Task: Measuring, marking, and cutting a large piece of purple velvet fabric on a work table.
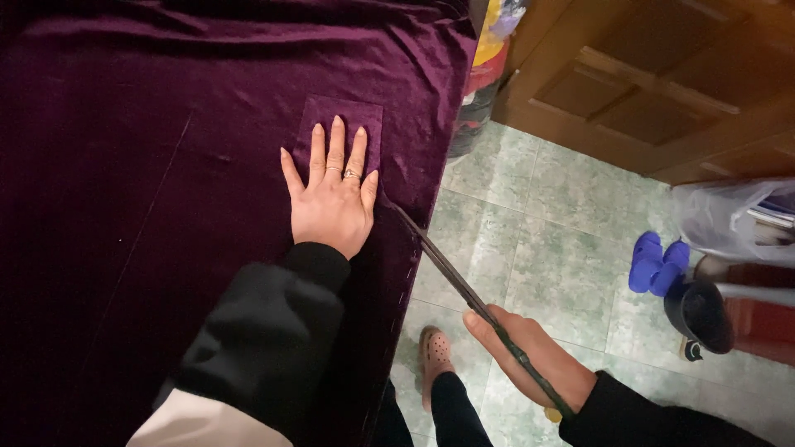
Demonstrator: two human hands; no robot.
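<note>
My left hand (331, 194) lies flat, fingers spread, on a dark purple velvet cloth (124, 165) that covers the table. Under its fingers sits a small rectangular piece of the same purple cloth (344, 112). My right hand (530, 352) grips long dark scissors (447, 269) by the handles. The blades slant up and to the left, and their tip meets the cloth's edge just right of my left thumb. Whether the blades are apart cannot be made out.
The cloth's right edge hangs over the table side. Green tiled floor (538, 248) lies to the right, with my foot in a beige clog (435, 356), blue clogs (658, 265), a dark bucket (700, 314), a plastic bag (729, 219) and a wooden door (654, 83).
</note>
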